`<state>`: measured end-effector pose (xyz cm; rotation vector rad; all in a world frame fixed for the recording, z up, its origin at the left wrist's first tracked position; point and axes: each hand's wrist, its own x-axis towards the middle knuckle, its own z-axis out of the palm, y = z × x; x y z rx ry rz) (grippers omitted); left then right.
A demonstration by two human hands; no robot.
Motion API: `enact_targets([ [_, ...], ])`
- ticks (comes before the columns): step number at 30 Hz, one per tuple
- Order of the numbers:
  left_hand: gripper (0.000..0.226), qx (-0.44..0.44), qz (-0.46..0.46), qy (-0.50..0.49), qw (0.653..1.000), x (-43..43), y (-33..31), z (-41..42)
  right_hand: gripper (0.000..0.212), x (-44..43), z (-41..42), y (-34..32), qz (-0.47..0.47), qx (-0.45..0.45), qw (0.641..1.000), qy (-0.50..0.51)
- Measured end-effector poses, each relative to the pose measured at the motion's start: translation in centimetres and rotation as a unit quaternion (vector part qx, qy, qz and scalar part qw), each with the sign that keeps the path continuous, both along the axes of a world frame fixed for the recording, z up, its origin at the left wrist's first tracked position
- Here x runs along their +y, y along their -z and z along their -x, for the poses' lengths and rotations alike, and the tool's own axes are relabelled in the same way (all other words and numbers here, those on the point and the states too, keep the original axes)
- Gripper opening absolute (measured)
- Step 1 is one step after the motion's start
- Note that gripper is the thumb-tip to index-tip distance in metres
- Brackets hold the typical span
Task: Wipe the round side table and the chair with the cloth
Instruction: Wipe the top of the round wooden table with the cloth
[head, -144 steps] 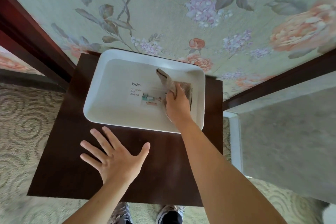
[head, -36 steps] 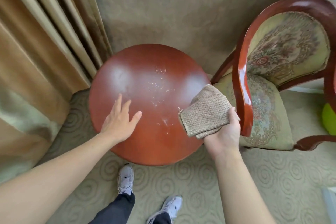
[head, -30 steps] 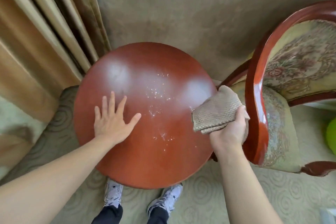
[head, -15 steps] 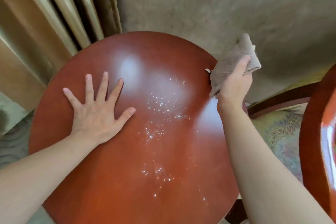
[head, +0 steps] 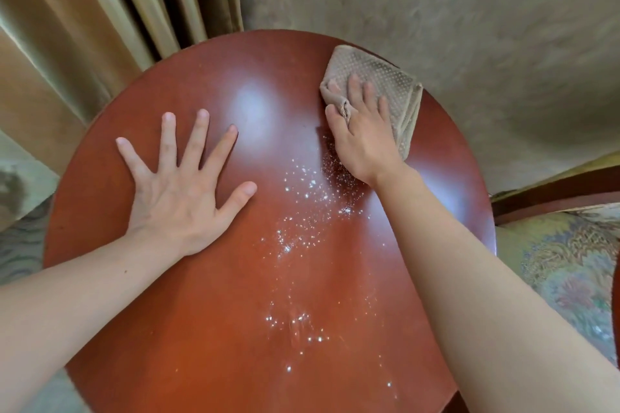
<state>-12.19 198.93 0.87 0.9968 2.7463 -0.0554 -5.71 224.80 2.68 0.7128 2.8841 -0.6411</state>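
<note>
The round side table [head: 208, 329] has a glossy red-brown top that fills most of the view. White crumbs or powder [head: 302, 231] are scattered down its middle. My right hand [head: 362, 137] presses a folded beige waffle-weave cloth [head: 385, 84] flat onto the far right part of the top, thumb pinching a fold. My left hand [head: 181, 184] lies flat on the left half, fingers spread, holding nothing. The chair [head: 563, 258] shows at the right edge: a patterned seat cushion and a dark wooden rail.
Tan curtains [head: 100, 27] hang at the far left, close to the table's rim. A beige textured wall [head: 436, 3] rises behind the table. Patterned carpet [head: 20, 245] shows at the left.
My right hand has brought the cloth down from above the table's right rim and laid it flat on the top. The view has closed in on the table. The left hand stays planted.
</note>
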Motion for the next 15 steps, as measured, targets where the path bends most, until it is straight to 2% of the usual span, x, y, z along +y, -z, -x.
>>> enact_targets([
  [3, 0.084, -0.003, 0.001, 0.0, 1.0, 0.0, -0.1, 0.1, 0.047, -0.6, -1.0, -0.5, 0.04, -0.001, 0.998, -0.046],
  [8, 0.085, -0.006, -0.004, 0.003, 1.0, 0.0, -0.2, 0.2, 0.046, -1.9, -3.6, -1.3, 0.11, -0.019, 0.992, -0.06],
  [15, 0.088, -0.011, -0.012, 0.01, 1.0, 0.0, -0.3, 0.0, 0.05, -7.8, -8.9, -1.3, 0.104, -0.02, 0.994, -0.027],
])
